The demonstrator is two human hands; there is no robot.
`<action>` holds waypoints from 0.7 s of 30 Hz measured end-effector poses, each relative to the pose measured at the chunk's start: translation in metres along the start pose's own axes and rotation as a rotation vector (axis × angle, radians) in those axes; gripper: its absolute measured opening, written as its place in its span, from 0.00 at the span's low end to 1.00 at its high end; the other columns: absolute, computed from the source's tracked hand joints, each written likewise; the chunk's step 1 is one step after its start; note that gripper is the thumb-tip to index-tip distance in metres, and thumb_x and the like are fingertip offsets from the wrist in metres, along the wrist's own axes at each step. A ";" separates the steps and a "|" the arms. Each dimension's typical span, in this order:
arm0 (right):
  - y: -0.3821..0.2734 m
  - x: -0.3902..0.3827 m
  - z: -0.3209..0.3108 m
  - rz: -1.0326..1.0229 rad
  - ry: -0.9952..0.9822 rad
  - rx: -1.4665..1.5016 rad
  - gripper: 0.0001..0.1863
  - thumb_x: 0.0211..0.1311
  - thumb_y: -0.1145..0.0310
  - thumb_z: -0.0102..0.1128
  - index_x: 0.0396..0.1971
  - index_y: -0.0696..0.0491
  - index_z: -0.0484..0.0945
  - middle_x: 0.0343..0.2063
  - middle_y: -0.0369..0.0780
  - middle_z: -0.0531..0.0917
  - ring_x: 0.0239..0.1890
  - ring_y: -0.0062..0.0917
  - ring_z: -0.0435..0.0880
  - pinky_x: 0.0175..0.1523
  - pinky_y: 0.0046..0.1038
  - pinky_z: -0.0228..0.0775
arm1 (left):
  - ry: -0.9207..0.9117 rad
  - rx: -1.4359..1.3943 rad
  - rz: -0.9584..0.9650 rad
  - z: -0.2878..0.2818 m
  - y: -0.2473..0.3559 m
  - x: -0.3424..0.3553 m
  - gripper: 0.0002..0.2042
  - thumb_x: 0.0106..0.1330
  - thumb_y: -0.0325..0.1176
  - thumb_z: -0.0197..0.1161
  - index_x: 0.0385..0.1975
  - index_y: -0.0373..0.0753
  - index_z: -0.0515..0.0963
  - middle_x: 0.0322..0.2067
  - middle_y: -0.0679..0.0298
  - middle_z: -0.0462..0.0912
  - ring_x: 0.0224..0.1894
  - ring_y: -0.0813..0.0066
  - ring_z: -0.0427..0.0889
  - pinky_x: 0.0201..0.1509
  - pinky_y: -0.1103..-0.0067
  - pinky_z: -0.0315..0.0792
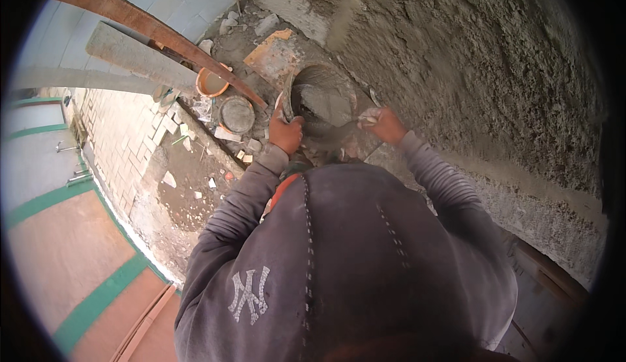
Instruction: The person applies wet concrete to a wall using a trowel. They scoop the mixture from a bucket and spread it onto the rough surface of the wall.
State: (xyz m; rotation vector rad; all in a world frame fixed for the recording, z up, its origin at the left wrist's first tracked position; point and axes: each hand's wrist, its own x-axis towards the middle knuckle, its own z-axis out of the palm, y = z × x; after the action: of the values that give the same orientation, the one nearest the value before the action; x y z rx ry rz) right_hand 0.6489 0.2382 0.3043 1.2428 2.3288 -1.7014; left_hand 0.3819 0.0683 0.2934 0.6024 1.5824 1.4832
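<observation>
A round tub (pixel 290 93) with wet grey mortar (pixel 326 103) in it stands before me at the foot of the wall. My left hand (pixel 287 134) is closed over the tub's left rim, thumb upward. On the other side my right hand (pixel 383 126) is closed around what looks like a trowel. Its dark, mortar-coated blade (pixel 334 134) points left across the near part of the tub. The fingers mostly hide the handle.
Rough, wet-looking plaster covers the wall (pixel 456 68) on my right. An orange bucket (pixel 212 83) and a mortar-crusted bucket (pixel 236 115) stand to the left. A long rusty beam (pixel 156 32) slants overhead toward the tub. Rubble (pixel 267 24) lies beyond, near a stained board (pixel 270 55).
</observation>
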 end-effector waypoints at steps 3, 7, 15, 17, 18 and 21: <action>-0.017 0.014 -0.001 -0.022 0.000 0.004 0.17 0.60 0.65 0.74 0.44 0.59 0.85 0.38 0.44 0.89 0.42 0.29 0.87 0.51 0.33 0.77 | 0.082 -0.131 -0.139 -0.021 0.004 -0.001 0.30 0.61 0.21 0.61 0.66 0.30 0.68 0.39 0.59 0.84 0.34 0.70 0.83 0.34 0.74 0.79; -0.073 0.063 -0.024 -0.106 0.025 -0.233 0.16 0.60 0.65 0.74 0.45 0.58 0.85 0.36 0.44 0.89 0.39 0.30 0.86 0.48 0.33 0.77 | 0.199 -0.169 -0.274 -0.058 -0.032 0.020 0.26 0.59 0.24 0.61 0.60 0.35 0.69 0.37 0.55 0.80 0.30 0.59 0.83 0.18 0.62 0.85; -0.254 0.162 -0.138 0.037 -0.341 0.289 0.17 0.67 0.67 0.70 0.51 0.60 0.80 0.31 0.41 0.87 0.29 0.19 0.85 0.34 0.21 0.79 | 0.176 0.078 -0.108 -0.148 -0.155 0.041 0.27 0.58 0.23 0.63 0.61 0.33 0.68 0.38 0.53 0.82 0.35 0.63 0.84 0.35 0.72 0.83; -0.265 0.212 -0.165 0.068 -0.305 0.382 0.19 0.65 0.67 0.71 0.52 0.61 0.80 0.31 0.43 0.88 0.22 0.19 0.84 0.25 0.22 0.79 | 0.151 0.034 -0.176 -0.172 -0.174 0.065 0.33 0.58 0.23 0.63 0.66 0.29 0.66 0.38 0.55 0.83 0.34 0.65 0.83 0.36 0.71 0.80; -0.267 0.241 -0.182 0.062 -0.230 0.374 0.18 0.66 0.66 0.71 0.50 0.61 0.81 0.31 0.42 0.88 0.21 0.19 0.83 0.24 0.23 0.79 | 0.120 0.067 -0.199 -0.181 -0.170 0.078 0.34 0.58 0.24 0.64 0.68 0.27 0.65 0.38 0.55 0.83 0.35 0.66 0.83 0.38 0.71 0.79; -0.286 0.295 -0.218 0.057 0.212 0.018 0.13 0.71 0.64 0.66 0.45 0.59 0.83 0.28 0.39 0.85 0.21 0.17 0.82 0.23 0.20 0.76 | 0.016 0.413 -0.231 -0.194 -0.145 0.077 0.34 0.57 0.26 0.66 0.67 0.26 0.67 0.41 0.52 0.85 0.39 0.62 0.85 0.44 0.68 0.79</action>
State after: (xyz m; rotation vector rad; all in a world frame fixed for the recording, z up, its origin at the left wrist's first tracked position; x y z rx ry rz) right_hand 0.3712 0.5578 0.4968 1.5469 2.3657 -1.6516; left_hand 0.2109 -0.0002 0.1184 0.6124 1.9177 0.9998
